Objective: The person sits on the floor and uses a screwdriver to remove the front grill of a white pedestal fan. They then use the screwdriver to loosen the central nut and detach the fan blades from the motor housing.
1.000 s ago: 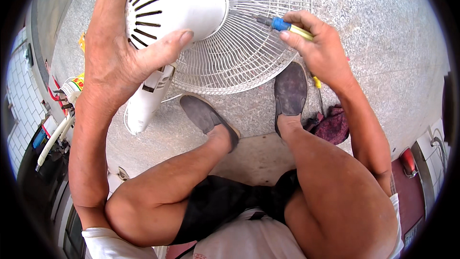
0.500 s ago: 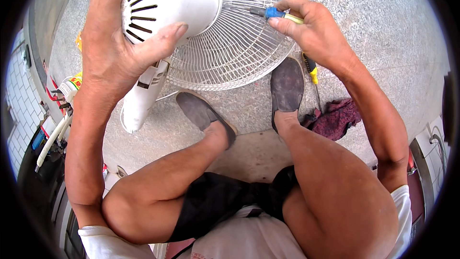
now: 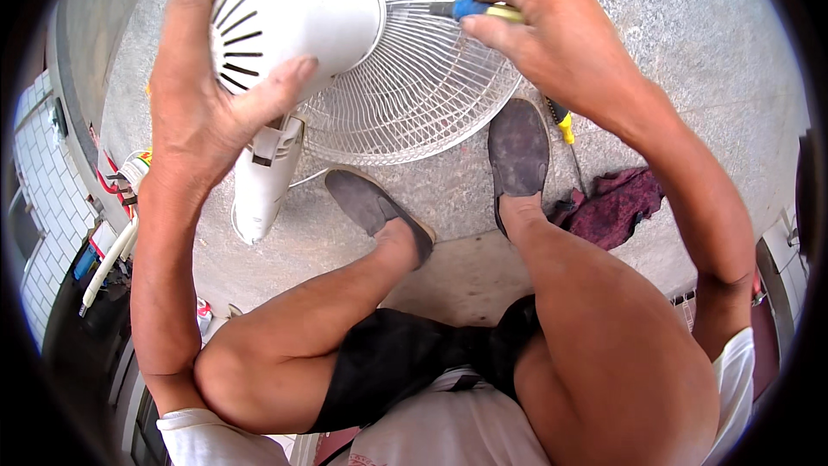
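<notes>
A white electric fan lies before me, its wire guard face down against the floor. My left hand wraps round the slotted end of its rounded motor housing, thumb on the near side. Pinched between the thumb and fingers of my right hand is a screwdriver with a blue and yellow-green handle. Its thin shaft points left toward the rim where housing meets guard; where the tip ends I cannot make out. The white fan neck extends toward me below the housing.
A yellow-and-black screwdriver rests on the stone floor right of my right shoe. Its shaft reaches a crumpled maroon cloth. My left shoe is near the guard. Cables and tools crowd the left side.
My right hand has moved left and slightly up with the screwdriver. The motor housing and guard have shifted a little left, with my left hand still around the housing.
</notes>
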`<action>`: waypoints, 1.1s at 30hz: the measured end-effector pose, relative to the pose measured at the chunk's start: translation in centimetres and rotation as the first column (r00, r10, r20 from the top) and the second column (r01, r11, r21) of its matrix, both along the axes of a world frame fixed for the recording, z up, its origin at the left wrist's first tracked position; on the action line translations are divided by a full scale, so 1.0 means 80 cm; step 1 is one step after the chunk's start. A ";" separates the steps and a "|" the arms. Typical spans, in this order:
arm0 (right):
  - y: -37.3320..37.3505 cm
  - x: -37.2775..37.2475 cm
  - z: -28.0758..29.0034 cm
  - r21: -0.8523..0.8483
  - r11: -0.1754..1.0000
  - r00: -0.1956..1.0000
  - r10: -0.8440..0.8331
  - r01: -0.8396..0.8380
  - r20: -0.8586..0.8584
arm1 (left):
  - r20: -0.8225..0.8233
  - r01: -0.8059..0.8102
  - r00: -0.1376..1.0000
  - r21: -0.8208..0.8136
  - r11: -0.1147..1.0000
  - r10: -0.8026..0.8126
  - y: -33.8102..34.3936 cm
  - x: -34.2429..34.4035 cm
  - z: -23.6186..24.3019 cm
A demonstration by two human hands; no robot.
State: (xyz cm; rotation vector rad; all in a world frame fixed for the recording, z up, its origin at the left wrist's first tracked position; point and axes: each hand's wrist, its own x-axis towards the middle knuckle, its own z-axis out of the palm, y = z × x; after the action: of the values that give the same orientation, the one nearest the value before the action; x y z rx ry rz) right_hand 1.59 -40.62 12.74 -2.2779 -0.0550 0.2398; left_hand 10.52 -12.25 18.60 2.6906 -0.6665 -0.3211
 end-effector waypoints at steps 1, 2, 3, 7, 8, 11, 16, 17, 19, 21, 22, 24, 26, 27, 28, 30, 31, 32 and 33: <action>0.000 -0.009 -0.003 -0.010 0.999 0.999 -0.045 0.045 -0.019 | -0.037 -0.044 0.998 -0.011 0.999 0.044 0.000 -0.003 0.000; 0.002 -0.020 -0.005 0.070 0.992 0.984 -0.094 0.106 -0.153 | -0.050 -0.068 0.997 -0.025 0.997 0.066 -0.001 -0.002 0.001; 0.004 -0.031 -0.008 0.074 0.989 0.980 -0.116 0.129 -0.161 | -0.037 -0.051 0.998 -0.010 0.999 0.050 -0.001 -0.003 0.000; 0.023 -0.060 -0.023 0.160 0.967 0.974 -0.176 0.198 -0.146 | 0.027 0.068 0.997 -0.014 0.998 -0.068 -0.001 0.001 0.002; 0.026 -0.063 -0.027 0.179 0.957 0.969 -0.205 0.228 -0.137 | 0.038 0.092 0.995 -0.042 0.995 -0.091 -0.002 0.001 0.002; 0.030 -0.068 -0.039 0.218 0.943 0.955 -0.204 0.251 -0.217 | 0.027 0.085 0.996 -0.075 0.994 -0.084 -0.003 0.002 0.004; 0.037 -0.072 -0.052 0.181 0.958 0.967 -0.193 0.223 -0.167 | -0.039 0.008 0.999 -0.114 0.993 -0.013 -0.007 -0.002 0.003; 0.040 -0.074 -0.052 0.134 0.974 0.982 -0.176 0.183 -0.062 | -0.027 0.017 0.999 -0.119 0.993 -0.020 -0.006 -0.003 0.003; 0.044 -0.075 -0.051 -0.008 0.993 0.992 -0.120 0.120 0.042 | -0.013 0.038 0.999 -0.113 0.993 -0.039 -0.005 -0.002 0.003; 0.043 -0.072 -0.047 0.059 0.985 0.983 -0.159 0.165 -0.097 | 0.008 0.080 0.997 -0.111 0.991 -0.079 -0.003 0.000 0.002; 0.039 -0.069 -0.044 0.074 0.982 0.954 -0.149 0.173 -0.260 | 0.018 0.087 0.996 -0.105 0.991 -0.086 -0.002 0.000 0.002; 0.031 -0.057 -0.040 0.138 0.973 0.911 -0.120 0.187 -0.394 | 0.019 0.106 0.994 -0.124 0.987 -0.104 0.000 0.000 0.001; 0.021 -0.042 -0.039 0.218 0.959 0.918 -0.084 0.180 -0.387 | 0.014 0.098 0.995 -0.118 0.988 -0.097 0.001 0.000 0.000; 0.016 -0.036 -0.039 0.264 0.950 0.927 -0.061 0.168 -0.369 | 0.013 0.098 0.995 -0.113 0.989 -0.097 0.001 0.000 -0.001; 0.014 -0.031 -0.040 0.290 0.945 0.916 -0.026 0.153 -0.399 | 0.017 0.097 0.995 -0.116 0.988 -0.096 0.001 0.000 -0.001; 0.013 -0.027 -0.043 0.283 0.956 0.960 0.003 0.080 -0.280 | 0.019 0.094 0.996 -0.121 0.988 -0.092 0.000 0.000 -0.001; 0.014 -0.029 -0.044 0.134 0.991 0.978 0.052 -0.025 -0.202 | 0.016 0.089 0.996 -0.119 0.989 -0.088 0.000 0.000 -0.001; 0.017 -0.032 -0.044 -0.025 0.994 0.989 0.100 -0.103 -0.109 | 0.010 0.086 0.996 -0.118 0.989 -0.086 -0.001 0.000 -0.001; 0.020 -0.035 -0.045 -0.174 0.968 0.984 0.176 -0.180 -0.040 | 0.007 0.091 0.996 -0.113 0.989 -0.091 -0.001 0.000 -0.001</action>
State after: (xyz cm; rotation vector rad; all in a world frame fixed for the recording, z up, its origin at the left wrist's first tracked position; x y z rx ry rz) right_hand -1.24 -39.03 9.12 -2.4485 -0.2346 0.3798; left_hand 10.54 -12.35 18.53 2.5588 -0.7860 -0.2946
